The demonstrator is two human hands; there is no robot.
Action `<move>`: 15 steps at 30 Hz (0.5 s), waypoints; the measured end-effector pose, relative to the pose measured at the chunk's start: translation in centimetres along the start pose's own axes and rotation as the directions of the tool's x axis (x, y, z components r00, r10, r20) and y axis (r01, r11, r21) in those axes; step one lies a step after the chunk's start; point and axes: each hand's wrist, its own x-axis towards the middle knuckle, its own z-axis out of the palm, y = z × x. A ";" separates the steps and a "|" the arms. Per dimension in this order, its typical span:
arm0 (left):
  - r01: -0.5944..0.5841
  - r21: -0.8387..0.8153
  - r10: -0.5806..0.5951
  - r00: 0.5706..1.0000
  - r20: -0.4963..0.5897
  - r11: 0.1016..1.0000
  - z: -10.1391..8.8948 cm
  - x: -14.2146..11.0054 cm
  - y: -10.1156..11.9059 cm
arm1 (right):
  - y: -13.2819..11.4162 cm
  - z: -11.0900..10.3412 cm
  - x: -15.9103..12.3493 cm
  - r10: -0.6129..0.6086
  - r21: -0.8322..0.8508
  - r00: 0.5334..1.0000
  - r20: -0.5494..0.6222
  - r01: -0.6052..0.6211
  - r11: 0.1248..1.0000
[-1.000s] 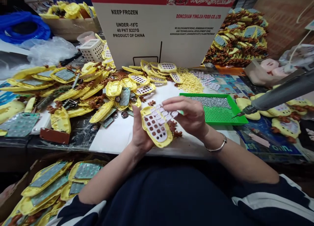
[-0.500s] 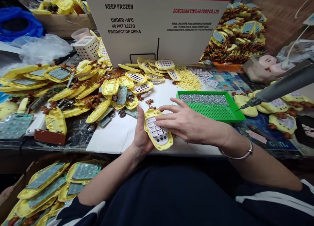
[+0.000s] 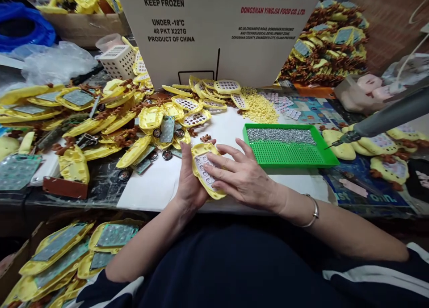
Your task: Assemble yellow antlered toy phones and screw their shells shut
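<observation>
Cradled in my left hand (image 3: 190, 185) is a yellow plastic toy shell (image 3: 197, 157), its inner side up and its thumb side tilted toward me. A whitish rubber keypad (image 3: 202, 163) with raised round buttons lies inside the shell. My right hand (image 3: 250, 181) rests over it, fingers spread, their tips touching the keypad and covering its right part. Just beyond the shell lies a small brown plastic piece (image 3: 205, 139) on the white sheet (image 3: 161, 185).
A green tray (image 3: 288, 163) of small metal screws stands right of my hands, under a dark power screwdriver (image 3: 378, 116). Yellow shells (image 3: 117, 122) with circuit boards pile up at left. Behind are small yellow pieces (image 3: 259, 107), more keypads (image 3: 281, 103) and a white carton panel (image 3: 214, 40).
The keypad, earlier lifted in my right fingers above the shell, now lies down in it. My right hand has moved from pinching the keypad to pressing on it with spread fingers.
</observation>
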 end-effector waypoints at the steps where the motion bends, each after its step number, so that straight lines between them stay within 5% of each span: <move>1: 0.004 -0.006 -0.004 1.000 -0.006 1.000 0.1 0.0 0.0 | -0.1 0.1 0.1 0.009 -0.002 1.000 -0.008 -0.009 1.000; 6: -0.029 -0.040 0.029 1.000 -0.003 0.999 0.3 0.8 0.5 | 1.8 -0.2 1.5 0.004 0.177 1.000 -0.028 0.001 0.984; 8: -0.034 -0.013 0.034 0.999 -0.003 0.999 0.3 1.3 1.0 | 4.4 -1.0 2.5 0.142 0.295 0.990 -0.026 -0.128 0.947; 9: -0.029 0.010 0.029 1.000 -0.005 1.000 0.3 1.6 1.2 | 6.1 -1.4 3.2 0.295 0.290 0.955 0.014 -0.287 0.913; 11: -0.008 0.052 0.009 1.000 -0.015 0.999 0.3 2.0 1.6 | 9.8 -2.0 4.3 0.593 0.021 0.793 0.136 -0.601 0.799; 12: 0.001 0.065 0.001 1.000 -0.025 0.998 0.2 2.2 1.8 | 11.6 -2.0 4.8 0.715 -0.170 0.668 0.206 -0.695 0.698; 15: 0.013 0.075 -0.009 0.998 -0.055 0.997 0.0 2.5 2.0 | 15.9 -1.1 5.7 0.824 -0.334 0.498 0.270 -0.754 0.565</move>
